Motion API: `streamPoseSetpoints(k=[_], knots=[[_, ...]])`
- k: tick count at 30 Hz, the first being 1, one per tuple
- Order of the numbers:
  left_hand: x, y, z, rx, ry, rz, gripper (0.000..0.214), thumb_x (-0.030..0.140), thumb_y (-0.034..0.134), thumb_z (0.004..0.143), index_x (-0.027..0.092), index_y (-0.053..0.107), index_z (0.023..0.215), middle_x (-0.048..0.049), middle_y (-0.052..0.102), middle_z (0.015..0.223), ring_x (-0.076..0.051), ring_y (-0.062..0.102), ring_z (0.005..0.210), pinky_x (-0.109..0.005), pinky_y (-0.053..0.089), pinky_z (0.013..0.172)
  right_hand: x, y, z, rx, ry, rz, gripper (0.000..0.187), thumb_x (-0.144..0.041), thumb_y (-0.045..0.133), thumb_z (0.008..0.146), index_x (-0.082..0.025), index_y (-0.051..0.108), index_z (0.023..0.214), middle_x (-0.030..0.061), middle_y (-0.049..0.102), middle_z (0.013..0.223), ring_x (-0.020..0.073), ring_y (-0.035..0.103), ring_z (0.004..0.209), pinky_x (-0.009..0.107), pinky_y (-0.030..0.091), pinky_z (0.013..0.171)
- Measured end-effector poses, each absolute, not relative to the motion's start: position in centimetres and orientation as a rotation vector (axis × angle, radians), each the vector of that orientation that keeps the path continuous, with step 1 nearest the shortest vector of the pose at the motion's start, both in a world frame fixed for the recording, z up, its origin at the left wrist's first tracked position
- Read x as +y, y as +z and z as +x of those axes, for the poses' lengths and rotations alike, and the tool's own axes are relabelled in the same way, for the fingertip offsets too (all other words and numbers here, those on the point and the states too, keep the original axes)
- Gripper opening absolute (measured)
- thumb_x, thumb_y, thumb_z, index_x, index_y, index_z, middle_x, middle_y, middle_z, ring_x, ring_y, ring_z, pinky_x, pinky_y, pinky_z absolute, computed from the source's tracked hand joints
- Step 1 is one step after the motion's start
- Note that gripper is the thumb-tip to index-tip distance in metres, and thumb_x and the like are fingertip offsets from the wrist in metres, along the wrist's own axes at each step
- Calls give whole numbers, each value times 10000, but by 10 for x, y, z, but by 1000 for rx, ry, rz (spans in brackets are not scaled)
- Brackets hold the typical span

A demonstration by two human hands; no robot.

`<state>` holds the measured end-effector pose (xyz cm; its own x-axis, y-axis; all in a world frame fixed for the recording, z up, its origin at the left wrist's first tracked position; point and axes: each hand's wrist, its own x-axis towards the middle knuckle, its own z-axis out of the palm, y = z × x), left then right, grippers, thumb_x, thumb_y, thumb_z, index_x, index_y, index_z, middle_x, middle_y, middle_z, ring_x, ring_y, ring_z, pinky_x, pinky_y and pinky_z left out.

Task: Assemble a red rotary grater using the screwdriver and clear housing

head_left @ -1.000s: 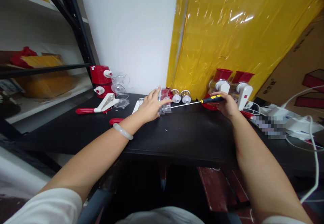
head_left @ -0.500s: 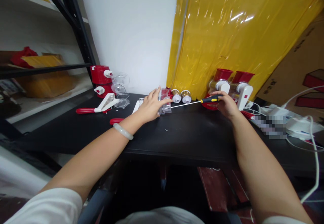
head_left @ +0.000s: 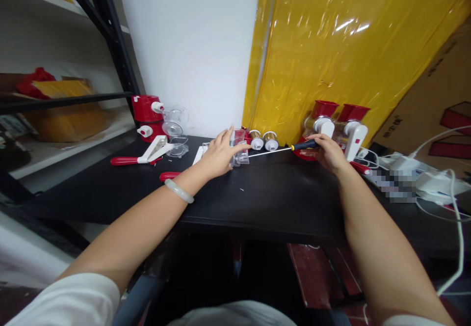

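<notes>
My left hand (head_left: 221, 155) is wrapped over a clear plastic part (head_left: 241, 155) with red behind it, lying on the black table (head_left: 272, 198). Between my right hand's fingers (head_left: 328, 151) is the black and yellow handle of a screwdriver (head_left: 303, 145). Its long shaft runs left, nearly level, and the tip meets the clear part's right side. A white crank arm (head_left: 197, 155) with a red handle (head_left: 169, 176) shows partly from under my left hand and forearm. Two drum-shaped cutters (head_left: 271, 142) with white ends lie just behind the shaft.
Red bases (head_left: 147, 115), a white crank with red handle (head_left: 125, 161) and clear parts (head_left: 177, 129) sit at the left. Two red-topped rotary graters (head_left: 355, 124) stand behind my right hand. White chargers and cables (head_left: 434, 183) lie at the right. A small screw (head_left: 242, 189) lies in front.
The screwdriver's handle has turned in my right hand, and its yellow patch no longer shows at the back. My left hand and the clear part stay in place.
</notes>
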<state>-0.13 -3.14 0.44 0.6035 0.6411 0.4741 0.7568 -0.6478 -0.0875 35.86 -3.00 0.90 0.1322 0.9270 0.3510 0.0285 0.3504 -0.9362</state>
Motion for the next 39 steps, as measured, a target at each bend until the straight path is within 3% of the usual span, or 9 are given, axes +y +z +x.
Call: streamPoseSetpoints(k=[4, 7, 11, 18, 21, 24, 27, 34, 39], knots=[[-32, 5, -1, -1147, -584, -2554, 892, 105, 758, 685, 413, 388, 1436, -71, -60, 1641, -468, 165, 1431, -625, 346, 1046, -29, 6, 363, -1337, 690, -1136, 352, -572, 584, 799, -220, 574, 796, -65, 448, 378, 123, 413, 286, 281, 425, 388], [-32, 6, -1, -1168, -569, -2558, 890, 107, 758, 689, 412, 386, 1437, -76, -68, 1640, -466, 156, 1435, -627, 339, 1050, -26, 6, 365, -1283, 817, -1071, 368, -576, 529, 795, -215, 590, 830, -19, 564, 493, 157, 548, 392, 316, 501, 463], [-32, 6, -1, -1165, -569, -2565, 883, 102, 748, 693, 408, 384, 1438, -72, -73, 1641, -460, 147, 1441, -625, 331, 1058, -26, 7, 362, -1246, 895, -961, 245, -399, 632, 706, -232, 594, 881, 7, 677, 746, 198, 692, 644, 359, 577, 613], [-32, 6, -1, -1152, -590, -2570, 896, 104, 758, 677, 401, 385, 1436, -67, -66, 1641, -469, 157, 1428, -632, 325, 1055, -24, 3, 366, -1329, 724, -1141, 385, -602, 534, 810, -226, 581, 740, -24, 483, 382, 155, 487, 340, 312, 486, 431], [-31, 5, -1, -1141, -593, -2570, 905, 109, 757, 677, 401, 374, 1443, -64, -63, 1641, -467, 153, 1428, -627, 323, 1059, -21, 3, 367, -1266, 823, -1020, 341, -556, 530, 787, -224, 605, 801, 26, 644, 610, 202, 654, 561, 349, 559, 532], [-31, 5, -1, -1152, -576, -2570, 902, 107, 746, 687, 399, 365, 1451, -63, -83, 1641, -467, 138, 1433, -621, 322, 1063, -23, 5, 364, -1245, 874, -909, 237, -393, 645, 693, -235, 620, 867, 13, 684, 783, 213, 698, 724, 390, 596, 654], [-32, 6, -1, -1168, -567, -2568, 889, 104, 732, 699, 401, 365, 1451, -59, -97, 1641, -469, 136, 1436, -627, 321, 1062, -29, 8, 359, -1254, 845, -927, 241, -384, 694, 673, -232, 617, 843, 2, 666, 736, 202, 683, 653, 386, 591, 644], [-31, 5, -3, -1145, -602, -2559, 899, 97, 747, 675, 417, 385, 1433, -61, -52, 1643, -468, 167, 1430, -627, 340, 1046, -34, 11, 359, -1353, 691, -1165, 427, -664, 625, 723, -251, 516, 727, -21, 546, 442, 175, 535, 400, 318, 449, 447], [-31, 6, -2, -1161, -588, -2564, 890, 105, 750, 679, 406, 388, 1434, -72, -42, 1642, -461, 169, 1433, -619, 336, 1052, -34, 9, 360, -1420, 572, -1219, 440, -675, 592, 763, -252, 495, 687, -29, 505, 384, 157, 457, 340, 295, 370, 395]])
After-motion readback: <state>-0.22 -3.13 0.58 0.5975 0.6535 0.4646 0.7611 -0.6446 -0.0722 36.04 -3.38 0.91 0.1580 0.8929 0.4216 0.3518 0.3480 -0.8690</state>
